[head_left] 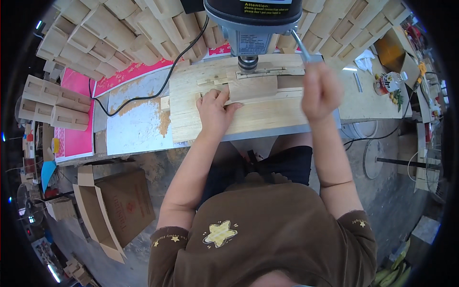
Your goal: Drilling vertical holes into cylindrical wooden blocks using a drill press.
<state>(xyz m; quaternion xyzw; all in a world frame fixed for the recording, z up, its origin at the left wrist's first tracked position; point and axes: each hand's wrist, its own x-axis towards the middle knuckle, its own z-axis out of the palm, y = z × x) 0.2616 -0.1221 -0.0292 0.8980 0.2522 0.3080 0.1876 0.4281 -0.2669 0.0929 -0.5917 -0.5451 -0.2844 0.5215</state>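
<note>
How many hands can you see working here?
2: the left hand at the left end of the wooden block, and the right hand gripping the metal lever. No others show.

The head view looks from the person's own head, through the left one of two fisheye cameras worn there; it faces steeply down and somewhat forward, upright and not mirrored; the brown shirt (277,225) is near to the lens and fills the lower middle; farther up lie the left hand (215,110) and the right hand (321,91), over the bench (136,126); the drill machine (253,31) is cut by the upper edge; the floor (392,205) enters at both sides, toward a dark, curved rim.
</note>
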